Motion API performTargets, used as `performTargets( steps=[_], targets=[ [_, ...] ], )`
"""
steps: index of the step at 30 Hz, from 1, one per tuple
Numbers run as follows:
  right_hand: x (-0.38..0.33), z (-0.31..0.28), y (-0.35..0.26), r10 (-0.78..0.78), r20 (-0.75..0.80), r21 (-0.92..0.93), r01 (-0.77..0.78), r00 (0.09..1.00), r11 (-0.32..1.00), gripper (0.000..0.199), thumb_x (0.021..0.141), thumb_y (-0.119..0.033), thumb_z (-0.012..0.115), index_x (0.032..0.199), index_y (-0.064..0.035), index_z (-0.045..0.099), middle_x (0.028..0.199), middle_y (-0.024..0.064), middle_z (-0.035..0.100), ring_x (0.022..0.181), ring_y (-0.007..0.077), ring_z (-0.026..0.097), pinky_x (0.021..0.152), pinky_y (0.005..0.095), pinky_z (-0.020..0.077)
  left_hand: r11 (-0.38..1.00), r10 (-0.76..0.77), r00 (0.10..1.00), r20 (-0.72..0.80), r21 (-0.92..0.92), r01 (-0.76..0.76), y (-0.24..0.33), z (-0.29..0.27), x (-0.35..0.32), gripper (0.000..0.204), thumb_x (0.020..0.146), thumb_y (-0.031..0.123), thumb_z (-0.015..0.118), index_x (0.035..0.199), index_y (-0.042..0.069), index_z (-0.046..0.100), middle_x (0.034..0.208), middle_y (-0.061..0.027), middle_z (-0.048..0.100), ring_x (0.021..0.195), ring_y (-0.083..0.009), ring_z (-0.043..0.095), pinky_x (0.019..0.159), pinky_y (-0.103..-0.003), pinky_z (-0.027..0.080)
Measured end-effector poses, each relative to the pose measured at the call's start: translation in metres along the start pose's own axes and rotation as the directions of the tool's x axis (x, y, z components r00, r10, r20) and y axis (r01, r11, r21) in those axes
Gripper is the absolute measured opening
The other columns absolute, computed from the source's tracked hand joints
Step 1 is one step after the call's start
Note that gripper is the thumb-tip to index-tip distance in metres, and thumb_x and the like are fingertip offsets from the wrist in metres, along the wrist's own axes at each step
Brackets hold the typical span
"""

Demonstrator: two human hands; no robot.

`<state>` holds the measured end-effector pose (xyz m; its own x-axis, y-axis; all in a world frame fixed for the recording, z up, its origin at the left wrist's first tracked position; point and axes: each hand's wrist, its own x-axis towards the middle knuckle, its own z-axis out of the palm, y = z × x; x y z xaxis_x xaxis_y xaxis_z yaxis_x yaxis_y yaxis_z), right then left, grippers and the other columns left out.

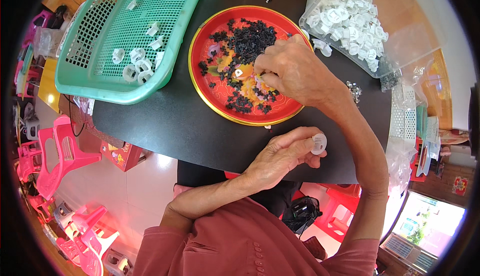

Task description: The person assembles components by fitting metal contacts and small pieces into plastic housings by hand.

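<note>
On the black matte tabletop [165,126], far left, sits a green plastic lattice basket [100,76] with a few white ring-shaped plastic parts [136,63] inside. Far right, a clear plastic tub [400,36] heaped with the same white pieces – its far edge is cut off by the picture's rim. Centre: a glossy round red tray [210,93] with a gold rim, strewn with small black plastic bits [252,38]. Right hand [295,71] is over the tray, fingertips pinched together among the bits – what they grip is too small to tell. Left hand [280,158], near edge of the table, pinches a white ring piece [318,144] between thumb and fingers. Pink plastic chairs [55,151] stand on pale floor, left.
</note>
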<state>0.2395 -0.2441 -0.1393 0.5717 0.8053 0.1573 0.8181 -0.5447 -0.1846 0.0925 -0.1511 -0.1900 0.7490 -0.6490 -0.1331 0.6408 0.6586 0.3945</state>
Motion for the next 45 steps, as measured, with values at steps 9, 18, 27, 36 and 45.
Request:
performTargets(
  steps=[9, 18, 27, 36, 45],
  targets=[
    [0.0, 0.007, 0.002, 0.105, 0.06, 0.162, -0.113, 0.993, 0.98, 0.008, 0.071, -0.006, 0.062, 0.078, -0.0015, 0.061, 0.073, 0.0119, 0.061, 0.073, 0.0302, 0.06, 0.067, 0.0423, 0.046, 1.0, -0.001, 1.0, 0.007, 0.003, 0.001, 0.0, 0.0, 0.001, 0.034, 0.099, 0.021, 0.049, 0.125, 0.0, 0.05, 0.102, -0.0073, 0.059, 0.086, -0.0122, 0.057, 0.083, -0.027, 0.049],
    [-0.006, 0.012, -0.002, 0.127, -0.007, 0.174, -0.124, 0.992, 0.977, 0.012, 0.071, -0.004, 0.064, 0.082, -0.001, 0.062, 0.074, 0.0122, 0.061, 0.072, 0.0294, 0.06, 0.066, 0.0407, 0.0461, 1.0, 0.021, 1.0, -0.009, 0.007, -0.021, -0.002, -0.001, 0.002, 0.035, 0.099, 0.021, 0.049, 0.127, -0.001, 0.048, 0.104, -0.0094, 0.059, 0.088, -0.014, 0.058, 0.083, -0.029, 0.049],
    [-0.007, 0.011, 0.002, 0.125, -0.035, 0.259, -0.112, 0.992, 0.959, 0.009, 0.073, -0.009, 0.063, 0.078, -0.0021, 0.066, 0.073, 0.0149, 0.065, 0.071, 0.0329, 0.063, 0.066, 0.0453, 0.0456, 0.999, 0.033, 0.999, 0.008, -0.009, -0.033, -0.003, -0.002, 0.003, 0.036, 0.099, 0.019, 0.049, 0.128, -0.002, 0.047, 0.107, -0.0098, 0.058, 0.092, -0.0162, 0.059, 0.084, -0.03, 0.05],
    [-0.01, 0.012, -0.001, 0.146, -0.012, 0.199, -0.141, 0.989, 0.97, 0.008, 0.075, -0.007, 0.065, 0.078, -0.0004, 0.061, 0.074, 0.0134, 0.063, 0.071, 0.0322, 0.062, 0.067, 0.0413, 0.0486, 0.999, 0.03, 0.999, 0.024, -0.029, -0.03, -0.003, -0.005, 0.002, 0.036, 0.098, 0.019, 0.05, 0.128, -0.001, 0.048, 0.106, -0.0118, 0.059, 0.092, -0.0174, 0.059, 0.083, -0.03, 0.049],
    [-0.014, 0.016, 0.004, 0.189, -0.042, 0.133, -0.182, 0.981, 0.974, 0.011, 0.08, -0.012, 0.062, 0.079, -0.0011, 0.06, 0.074, 0.0144, 0.062, 0.072, 0.0337, 0.061, 0.067, 0.0423, 0.0472, 0.996, 0.086, 0.996, 0.019, -0.016, -0.085, -0.003, -0.006, 0.004, 0.04, 0.098, 0.026, 0.05, 0.127, -0.002, 0.045, 0.105, -0.0178, 0.062, 0.09, -0.0243, 0.062, 0.084, -0.037, 0.049]
  ],
)
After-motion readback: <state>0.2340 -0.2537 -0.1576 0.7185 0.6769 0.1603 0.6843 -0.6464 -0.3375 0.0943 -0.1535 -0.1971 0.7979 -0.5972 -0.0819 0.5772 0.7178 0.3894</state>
